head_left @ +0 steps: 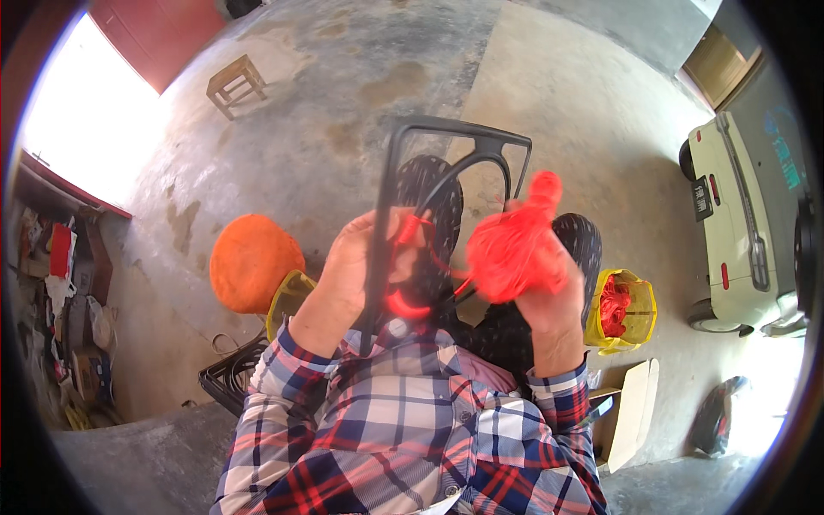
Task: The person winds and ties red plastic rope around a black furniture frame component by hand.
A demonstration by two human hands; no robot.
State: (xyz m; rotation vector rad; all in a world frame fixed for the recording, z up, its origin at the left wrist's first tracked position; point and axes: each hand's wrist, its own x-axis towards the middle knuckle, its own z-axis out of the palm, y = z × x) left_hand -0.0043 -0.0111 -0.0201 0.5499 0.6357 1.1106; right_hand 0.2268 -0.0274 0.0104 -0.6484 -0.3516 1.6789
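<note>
In front of my chest is a black frame [463,127] with straight outer bars and a curved inner bar. My left hand [348,266] is closed on its inner bar, the frame's side bar crossing in front of the wrist. Red cord shows at those fingertips, and a red wrapped stretch [408,306] covers the lower curve. Closed around a thick, loose bundle of red cord [511,249], my right hand [554,296] is partly hidden by it and slightly blurred. A strand appears to run from the bundle towards the frame.
An orange round stool [256,262] stands left, near a yellow basket [290,296] and stacked black frames [230,378]. At right are a yellow basket [642,330] holding red material, an open cardboard box [631,416] and a pale vehicle [742,206]. A wooden stool [234,84] stands farther off.
</note>
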